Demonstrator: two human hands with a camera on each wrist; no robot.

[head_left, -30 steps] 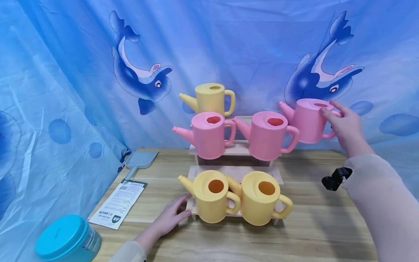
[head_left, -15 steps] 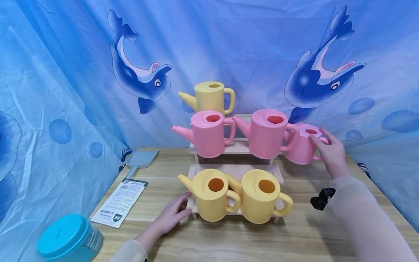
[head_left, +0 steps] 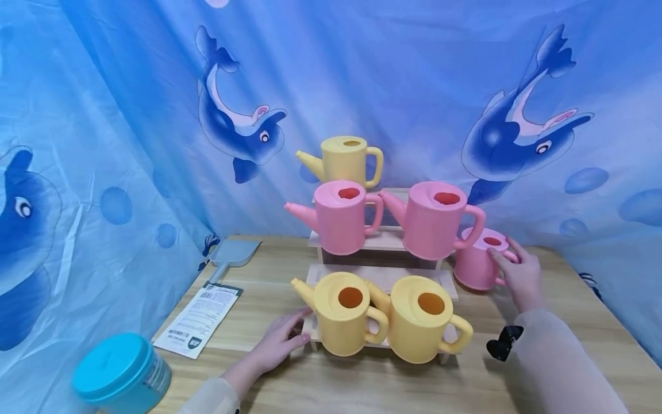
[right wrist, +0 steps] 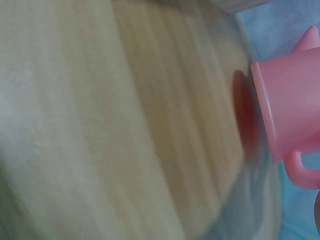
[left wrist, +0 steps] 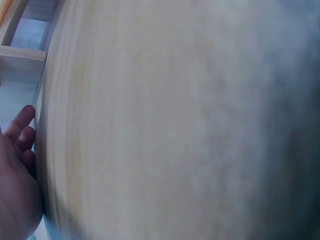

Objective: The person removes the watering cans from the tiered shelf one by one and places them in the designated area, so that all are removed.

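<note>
Far right in the head view, my right hand point(head_left: 521, 278) holds a pink watering can point(head_left: 477, 265) by its top and handle. The can is upright beside the stepped wooden stand point(head_left: 331, 270), its base close over the table in the right wrist view, where a red reflection shows beneath it. My left hand point(head_left: 279, 344) grips the left end of the stand's lowest step, thumb at the front. Two yellow watering cans point(head_left: 341, 322) stand on that step. Higher up are two pink watering cans point(head_left: 338, 227), and one yellow watering can point(head_left: 343, 164) is at the top.
On the left of the wooden table point(head_left: 372, 391) lie a grey dustpan-like scoop point(head_left: 235, 253) and a white printed packet point(head_left: 199, 319). A turquoise lidded tub point(head_left: 121, 368) stands at the front left. A blue dolphin-print curtain point(head_left: 403, 75) hangs behind.
My right hand has lowered the pink watering can from beside the upper steps to near table level, right of the stand. The left hand stays at the stand; the head view has shifted slightly.
</note>
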